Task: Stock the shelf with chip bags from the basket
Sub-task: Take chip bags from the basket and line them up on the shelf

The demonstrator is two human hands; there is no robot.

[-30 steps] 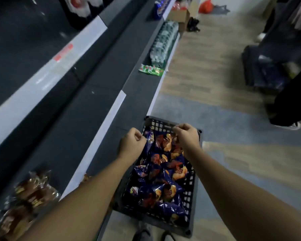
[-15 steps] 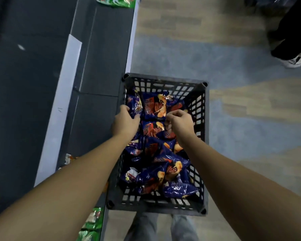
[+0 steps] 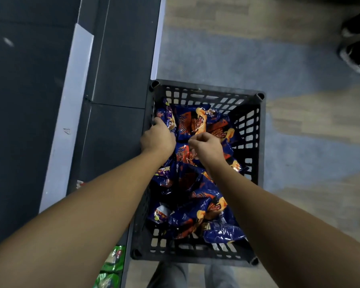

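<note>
We reach both arms down into the black basket (image 3: 206,93), which sits right against the front edge of the dark shelf (image 3: 121,59). A loose heap of blue and orange chip bags (image 3: 197,213) lies inside its lattice walls, thickest toward the left and near sides.

Our left hand (image 3: 157,138) is at the basket's left wall, knuckles up, with its fingers curled downward against an upright bag (image 3: 166,119) that leans on that wall. The fingertips are hidden, so we cannot tell whether they close round the bag or only touch it.

Our right hand (image 3: 207,147) is over the middle of the heap with its fingers bent in tight. Thumb and forefinger meet on the crinkled top edge of the middle bag (image 3: 183,153) and pinch it. The two hands are near each other but not touching.

Green packets (image 3: 114,260) lie at the shelf's near end. A dark shoe (image 3: 355,57) stands on the floor (image 3: 299,142), well apart from the basket.
</note>
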